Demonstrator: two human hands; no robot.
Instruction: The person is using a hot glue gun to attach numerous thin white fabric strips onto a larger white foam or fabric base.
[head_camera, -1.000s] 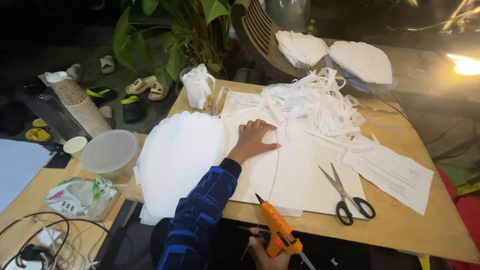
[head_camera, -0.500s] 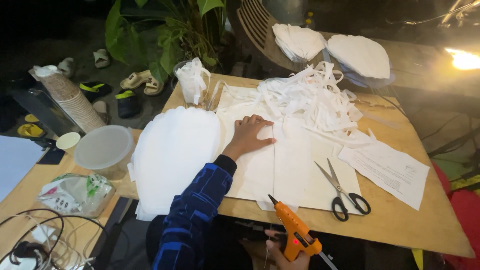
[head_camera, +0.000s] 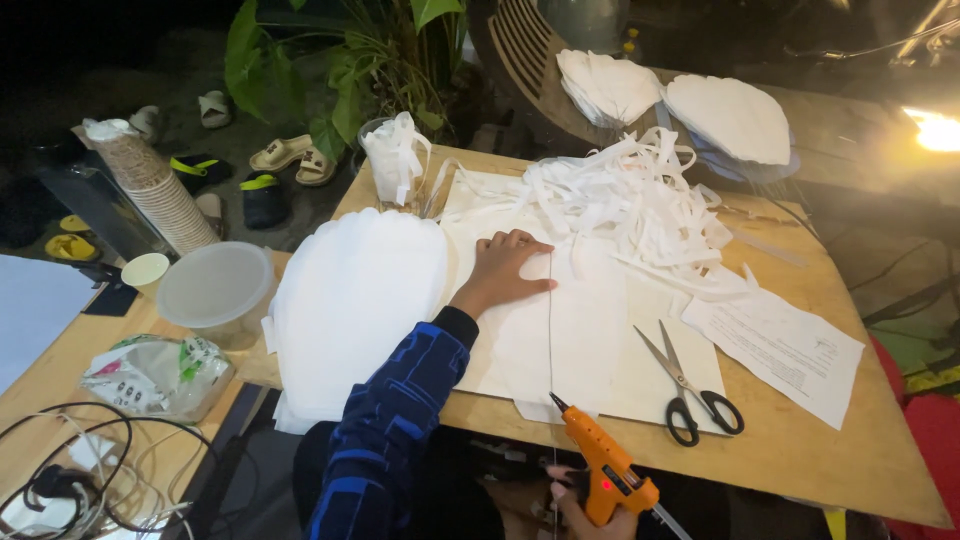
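My left hand (head_camera: 503, 268) lies flat, fingers apart, on a white leaf-shaped sheet (head_camera: 565, 330) in the middle of the wooden table (head_camera: 850, 440). A thin wire or stick (head_camera: 550, 330) runs down the sheet from my fingertips toward the table's near edge. My right hand (head_camera: 585, 505) grips an orange glue gun (head_camera: 603, 465) below that edge, its nozzle pointing up at the sheet's lower end. To the left sits a stack of the same white shapes (head_camera: 350, 300).
Black-handled scissors (head_camera: 690, 385) and a printed paper (head_camera: 775, 345) lie right of the sheet. A heap of white strips (head_camera: 620, 200) fills the back. Paper cups (head_camera: 155, 190), a plastic tub (head_camera: 215, 290), cables (head_camera: 70, 480) and a plant (head_camera: 370, 60) stand left.
The glue gun has risen and moved right toward the sheet's lower edge. My left hand stays pressed on the sheet.
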